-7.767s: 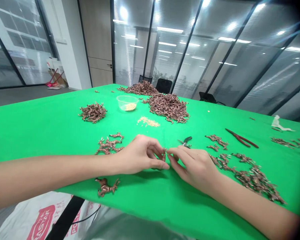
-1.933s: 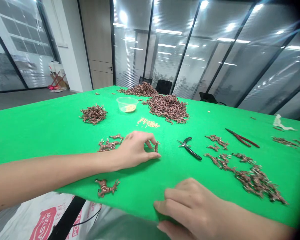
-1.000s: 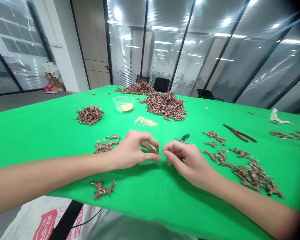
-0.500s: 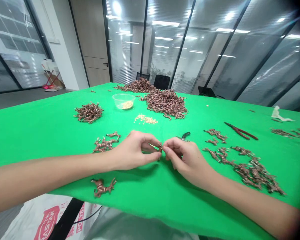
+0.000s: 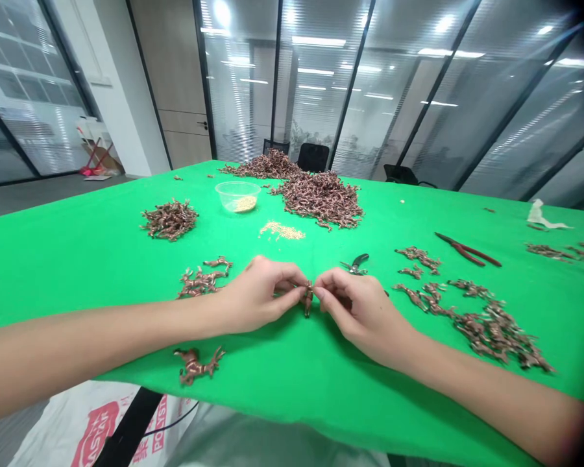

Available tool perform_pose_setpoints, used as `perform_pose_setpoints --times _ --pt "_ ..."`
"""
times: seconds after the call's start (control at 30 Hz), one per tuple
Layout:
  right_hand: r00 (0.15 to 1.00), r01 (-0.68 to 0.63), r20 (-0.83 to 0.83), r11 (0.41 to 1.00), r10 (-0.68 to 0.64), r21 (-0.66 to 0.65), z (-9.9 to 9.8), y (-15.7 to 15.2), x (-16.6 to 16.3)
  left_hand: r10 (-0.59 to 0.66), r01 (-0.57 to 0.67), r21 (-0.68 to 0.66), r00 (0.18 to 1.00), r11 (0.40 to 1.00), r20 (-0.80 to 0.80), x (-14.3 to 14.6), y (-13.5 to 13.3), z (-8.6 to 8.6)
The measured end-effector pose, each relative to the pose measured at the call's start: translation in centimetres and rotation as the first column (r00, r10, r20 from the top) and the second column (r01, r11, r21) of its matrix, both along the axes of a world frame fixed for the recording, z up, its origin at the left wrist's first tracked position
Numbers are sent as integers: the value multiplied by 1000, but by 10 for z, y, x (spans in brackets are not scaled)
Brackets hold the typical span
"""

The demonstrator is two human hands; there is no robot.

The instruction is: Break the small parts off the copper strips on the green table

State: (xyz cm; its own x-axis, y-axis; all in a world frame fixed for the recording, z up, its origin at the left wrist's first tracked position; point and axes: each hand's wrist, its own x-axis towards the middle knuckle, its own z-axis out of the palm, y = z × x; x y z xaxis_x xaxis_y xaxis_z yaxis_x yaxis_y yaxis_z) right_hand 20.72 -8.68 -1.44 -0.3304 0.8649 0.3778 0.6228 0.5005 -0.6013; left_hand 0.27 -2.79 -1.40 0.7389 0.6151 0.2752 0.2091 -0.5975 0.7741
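Note:
Between the fingertips of my left hand [image 5: 257, 295] is a small copper-brown animal figurine [image 5: 308, 303], held upright with its lower part showing. My right hand [image 5: 363, 305] is closed in a pinch against the figurine's upper right side; anything small between those fingertips is hidden. A single horse-like figurine [image 5: 198, 365] lies near the table's front edge, below my left forearm. Several more figurines [image 5: 202, 282] lie just behind my left wrist. Past my right hand is a small dark-handled cutter [image 5: 356, 264], partly covered by the hand.
A green cloth [image 5: 282, 383] covers the table. Brown figurines form a large heap [image 5: 321, 200], a smaller pile [image 5: 170, 219] and a loose group [image 5: 499, 331]. Tiny golden pieces [image 5: 282, 230] lie beside a clear bowl [image 5: 237, 196]. Red-handled pliers [image 5: 467, 249] and white tissue [image 5: 545, 215] are to the right.
The figurine between my hands has turned, so more of its lower body shows. My hands have drawn closer together. The cutter behind my right hand is more visible.

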Motion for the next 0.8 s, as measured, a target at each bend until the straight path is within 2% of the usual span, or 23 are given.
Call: perform_pose_setpoints --times 0.23,0.8 --pt "1000 22 3 1000 -22 9 1 -2 0 11 -9 70 1000 997 -23 0 1 -4" --pt "998 37 52 998 -41 59 0 -1 1 10 -11 61 1000 998 15 1 1 -3"
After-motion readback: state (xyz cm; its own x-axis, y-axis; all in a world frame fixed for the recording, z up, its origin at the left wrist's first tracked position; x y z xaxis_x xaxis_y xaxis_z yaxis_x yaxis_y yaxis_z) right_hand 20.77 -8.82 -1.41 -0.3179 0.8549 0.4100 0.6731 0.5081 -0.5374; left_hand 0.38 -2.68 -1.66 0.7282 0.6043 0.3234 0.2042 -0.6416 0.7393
